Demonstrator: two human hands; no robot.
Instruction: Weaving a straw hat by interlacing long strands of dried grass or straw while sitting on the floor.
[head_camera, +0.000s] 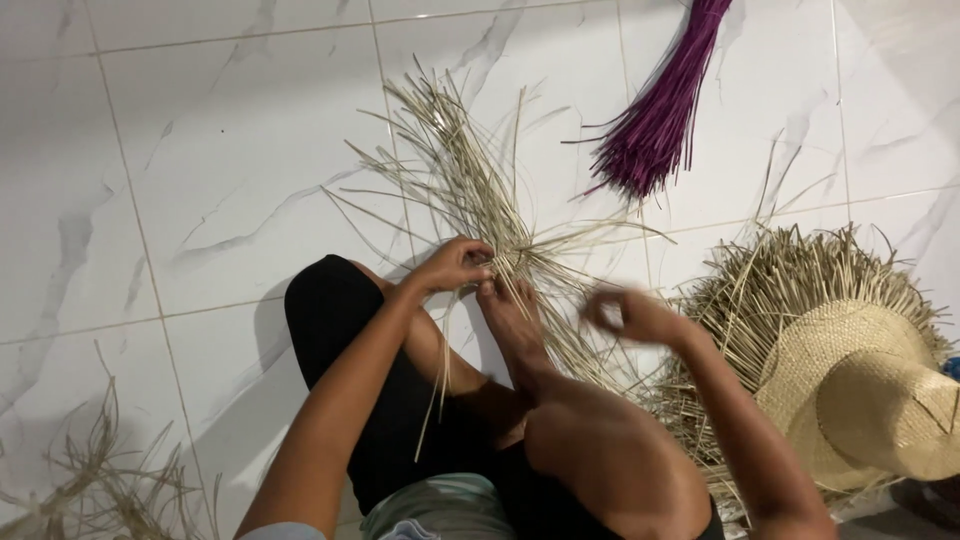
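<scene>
- The left hand (455, 265) has its grip closed, fingers pinched on the pale straw strips (470, 190) right where they cross and bunch together.
- The right hand (625, 315) is blurred; its fingers look curled, but whether its grip has hold of a strand I cannot tell.
- A bare foot (510, 320) lies between the two hands, its toes pressing on the crossed part of the strips against the floor (200, 150).
- The person sits on the white marbled tile floor, one knee bent up in dark shorts (350, 330).
- A few long strands hang down from the left hand across the leg.
- From the crossing the loose ends of the strips fan out away from the person, over the tiles.
- At the right, just beside the right forearm, lies a woven straw hat (860, 390) on a pile of unfinished weaving with ragged ends.
- At the lower left some loose straw (90, 480) lies scattered.
- Farthest off, at the top right, lies a bundle of purple strips (665, 100), well apart from the hands.
</scene>
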